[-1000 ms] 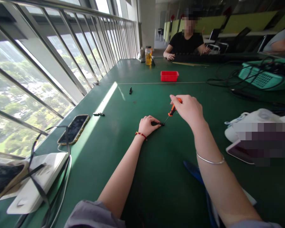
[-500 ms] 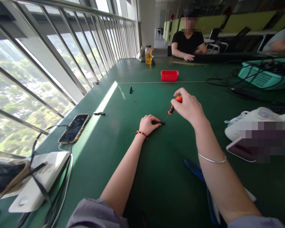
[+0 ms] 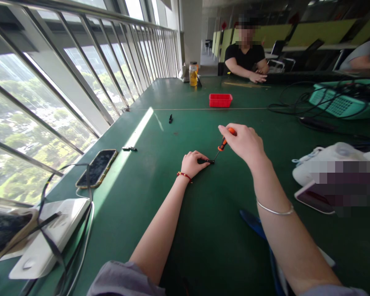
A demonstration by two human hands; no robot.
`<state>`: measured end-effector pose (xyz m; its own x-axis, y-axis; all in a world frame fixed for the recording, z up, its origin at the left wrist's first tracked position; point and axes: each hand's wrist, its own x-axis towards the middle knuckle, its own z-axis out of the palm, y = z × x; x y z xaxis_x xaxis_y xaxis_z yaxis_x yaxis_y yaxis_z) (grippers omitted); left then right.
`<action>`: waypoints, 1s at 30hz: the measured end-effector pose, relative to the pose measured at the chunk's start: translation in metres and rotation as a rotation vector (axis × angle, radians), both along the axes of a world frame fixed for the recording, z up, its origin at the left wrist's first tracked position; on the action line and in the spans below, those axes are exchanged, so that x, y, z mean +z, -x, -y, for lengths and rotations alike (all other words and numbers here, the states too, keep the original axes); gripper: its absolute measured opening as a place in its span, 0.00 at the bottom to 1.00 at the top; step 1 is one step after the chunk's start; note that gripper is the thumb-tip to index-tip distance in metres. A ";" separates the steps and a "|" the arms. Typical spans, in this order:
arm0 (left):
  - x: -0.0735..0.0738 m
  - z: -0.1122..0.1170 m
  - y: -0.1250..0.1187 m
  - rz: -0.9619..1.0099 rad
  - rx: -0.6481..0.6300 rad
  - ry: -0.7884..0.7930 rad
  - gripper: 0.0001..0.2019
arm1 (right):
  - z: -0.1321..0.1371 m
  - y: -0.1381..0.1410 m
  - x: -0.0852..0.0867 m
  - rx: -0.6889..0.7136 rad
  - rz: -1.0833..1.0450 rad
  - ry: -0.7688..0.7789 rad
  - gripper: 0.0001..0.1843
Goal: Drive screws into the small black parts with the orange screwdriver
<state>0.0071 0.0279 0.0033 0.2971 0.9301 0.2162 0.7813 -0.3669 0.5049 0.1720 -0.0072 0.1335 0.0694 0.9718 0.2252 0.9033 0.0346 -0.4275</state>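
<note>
My left hand [image 3: 193, 164] pinches a small, slim black part [image 3: 210, 162] against the green table [image 3: 154, 181]. Its exact kind is too small to make out. In my right hand [image 3: 245, 142] is a screwdriver [image 3: 222, 144] with an orange and black handle, held at a slant. The screwdriver's tip meets the right end of the black part. Two similar black pieces lie apart on the table, one [image 3: 170, 119] farther off and another [image 3: 129, 149] to the left in the strip of sunlight.
A red tray [image 3: 220, 100] stands ahead. Phone [image 3: 97, 168], white power strip [image 3: 49, 238] and cables lie left, beside a metal railing. A blue-handled tool [image 3: 253, 224] lies under my right forearm. On the right are a teal basket [image 3: 342, 100] and white bag. A person [image 3: 246, 57] sits opposite.
My right hand has turned slightly around the screwdriver handle, its fingers shifting. The black part stays under my left hand. The person opposite has moved their hands to the right.
</note>
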 end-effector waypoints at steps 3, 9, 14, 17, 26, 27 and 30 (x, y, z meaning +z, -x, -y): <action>0.001 0.000 0.000 0.005 0.002 -0.003 0.09 | 0.001 0.000 0.001 -0.006 0.017 -0.015 0.21; -0.001 0.000 0.000 -0.001 0.003 -0.004 0.09 | 0.001 -0.004 0.001 0.034 0.006 0.017 0.17; -0.001 0.000 0.000 0.001 0.006 -0.006 0.09 | 0.001 -0.005 0.000 0.042 0.023 -0.015 0.19; -0.001 0.000 0.000 -0.001 0.010 -0.010 0.09 | 0.000 -0.003 -0.001 0.059 0.003 -0.037 0.15; -0.001 0.000 0.000 0.000 0.005 -0.010 0.09 | 0.001 0.000 -0.002 0.032 0.006 -0.036 0.16; -0.001 0.000 0.000 0.002 0.006 -0.012 0.09 | 0.000 0.000 -0.002 0.033 0.008 -0.046 0.13; -0.001 0.000 0.000 0.009 0.002 -0.018 0.09 | -0.001 0.001 -0.003 0.039 0.006 -0.045 0.13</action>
<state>0.0070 0.0278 0.0027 0.2927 0.9266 0.2361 0.7774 -0.3744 0.5055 0.1708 -0.0067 0.1308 0.0300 0.9625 0.2695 0.9034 0.0893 -0.4193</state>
